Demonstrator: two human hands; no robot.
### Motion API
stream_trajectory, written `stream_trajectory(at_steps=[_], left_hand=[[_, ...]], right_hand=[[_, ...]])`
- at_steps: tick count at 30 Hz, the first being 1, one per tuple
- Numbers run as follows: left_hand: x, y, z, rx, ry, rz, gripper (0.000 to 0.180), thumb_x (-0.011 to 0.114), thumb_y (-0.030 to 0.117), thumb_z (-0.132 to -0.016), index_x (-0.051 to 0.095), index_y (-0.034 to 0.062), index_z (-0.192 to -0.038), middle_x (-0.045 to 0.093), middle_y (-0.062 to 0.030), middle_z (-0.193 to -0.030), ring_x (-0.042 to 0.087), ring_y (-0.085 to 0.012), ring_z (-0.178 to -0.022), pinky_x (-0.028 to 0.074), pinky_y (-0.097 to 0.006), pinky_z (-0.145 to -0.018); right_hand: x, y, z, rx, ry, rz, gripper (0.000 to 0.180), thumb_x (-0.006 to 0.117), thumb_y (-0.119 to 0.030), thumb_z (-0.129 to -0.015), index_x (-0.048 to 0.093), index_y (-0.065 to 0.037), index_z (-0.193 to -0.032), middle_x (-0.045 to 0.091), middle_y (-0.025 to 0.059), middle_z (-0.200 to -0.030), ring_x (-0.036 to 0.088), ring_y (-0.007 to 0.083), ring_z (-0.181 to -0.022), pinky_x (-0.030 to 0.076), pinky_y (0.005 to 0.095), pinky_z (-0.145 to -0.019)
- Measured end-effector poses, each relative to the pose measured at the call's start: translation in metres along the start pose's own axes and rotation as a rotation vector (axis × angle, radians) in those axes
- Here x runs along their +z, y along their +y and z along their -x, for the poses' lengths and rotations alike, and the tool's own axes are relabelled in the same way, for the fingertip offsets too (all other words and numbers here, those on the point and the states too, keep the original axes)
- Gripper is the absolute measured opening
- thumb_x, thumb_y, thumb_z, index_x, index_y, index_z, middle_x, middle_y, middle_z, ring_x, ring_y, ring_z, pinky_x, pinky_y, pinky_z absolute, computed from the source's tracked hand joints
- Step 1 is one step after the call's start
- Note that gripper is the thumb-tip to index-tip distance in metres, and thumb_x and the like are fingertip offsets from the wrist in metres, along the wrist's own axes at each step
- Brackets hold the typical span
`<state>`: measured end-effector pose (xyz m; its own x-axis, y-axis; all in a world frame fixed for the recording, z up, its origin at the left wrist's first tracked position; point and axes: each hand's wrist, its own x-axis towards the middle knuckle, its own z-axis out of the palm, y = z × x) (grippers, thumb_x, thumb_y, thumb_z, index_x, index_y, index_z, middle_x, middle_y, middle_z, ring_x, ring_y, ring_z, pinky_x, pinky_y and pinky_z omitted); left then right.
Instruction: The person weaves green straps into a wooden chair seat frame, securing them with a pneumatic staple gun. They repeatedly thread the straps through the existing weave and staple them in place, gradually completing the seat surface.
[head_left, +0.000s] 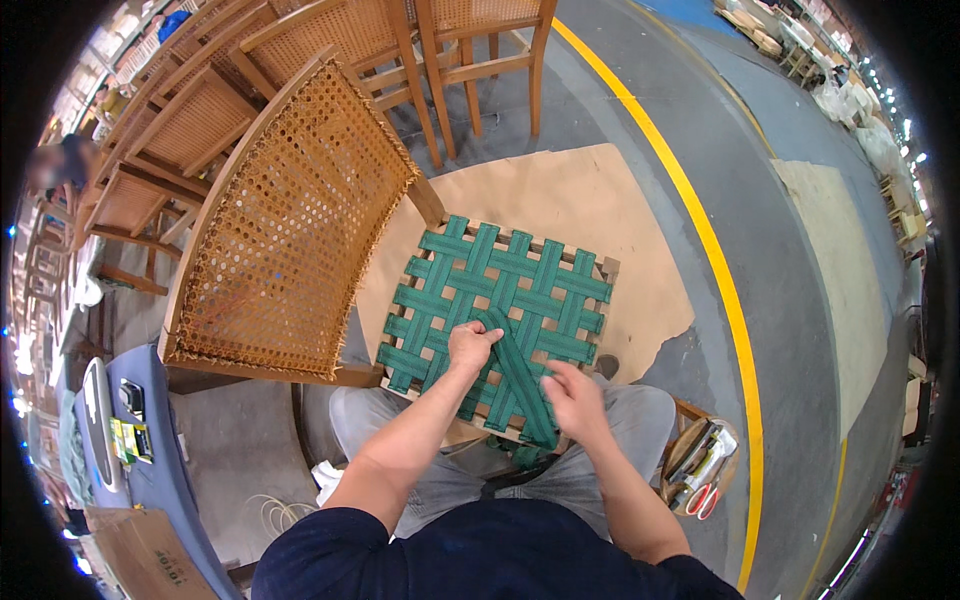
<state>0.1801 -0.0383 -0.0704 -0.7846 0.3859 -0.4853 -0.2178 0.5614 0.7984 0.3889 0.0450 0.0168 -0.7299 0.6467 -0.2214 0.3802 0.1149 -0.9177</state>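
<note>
Between my knees is a chair seat (528, 299) of green webbing strips woven over a wooden frame. Its tall cane back (290, 215), with ragged cane ends along the edge, leans out to the left. My left hand (474, 345) is closed in a pinch on the end of a loose green webbing strap (520, 380). The strap lies slantwise over the weave and runs down to the seat's near edge. Just right of the strap hovers my right hand (577, 402), its fingers partly curled and smeared by motion. Whether it holds anything is unclear.
Brown cardboard (640, 250) lies under the chair. Other cane chairs (190, 125) crowd the upper left. By my right knee, a round stool (702, 465) carries tools and red-handled scissors (703, 500). A blue-covered surface (165, 440) stands left. A yellow floor line (700, 215) curves past on the right.
</note>
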Motion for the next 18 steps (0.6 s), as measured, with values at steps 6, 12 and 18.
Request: stream_trajectory(at_steps=[6, 12, 18], left_hand=[[0.004, -0.012, 0.005, 0.015, 0.005, 0.086, 0.035, 0.081, 0.014, -0.085, 0.054, 0.0037, -0.064, 0.053, -0.0018, -0.057, 0.047, -0.0112, -0.045, 0.035, -0.032, -0.04], [-0.008, -0.012, -0.001, -0.162, -0.154, 0.214, 0.019, 0.074, 0.01, -0.088, 0.063, -0.0005, -0.077, 0.061, -0.0072, -0.063, 0.055, -0.0151, -0.049, 0.043, -0.033, -0.044], [-0.026, 0.004, -0.03, 0.442, 0.214, -0.413, 0.026, 0.058, 0.015, -0.091, 0.074, 0.0042, -0.108, 0.074, -0.0182, -0.086, 0.074, -0.0261, -0.079, 0.057, -0.039, -0.076]], right_hand=[[0.077, 0.0, -0.053, 0.676, -0.252, -0.978, 0.042, 0.044, -0.043, -0.108, 0.059, -0.005, -0.116, 0.062, 0.0044, -0.079, 0.055, 0.0174, -0.063, 0.047, 0.039, -0.065], [0.1, 0.011, -0.072, 0.718, -0.175, -1.136, 0.056, 0.036, -0.057, -0.107, 0.055, -0.005, -0.1, 0.06, 0.0047, -0.075, 0.05, 0.0173, -0.059, 0.043, 0.038, -0.061], [0.11, 0.003, -0.095, 0.872, -0.019, -1.331, 0.065, 0.038, -0.069, -0.101, 0.038, -0.009, -0.127, 0.057, 0.0052, -0.079, 0.05, 0.0164, -0.065, 0.043, 0.036, -0.064]])
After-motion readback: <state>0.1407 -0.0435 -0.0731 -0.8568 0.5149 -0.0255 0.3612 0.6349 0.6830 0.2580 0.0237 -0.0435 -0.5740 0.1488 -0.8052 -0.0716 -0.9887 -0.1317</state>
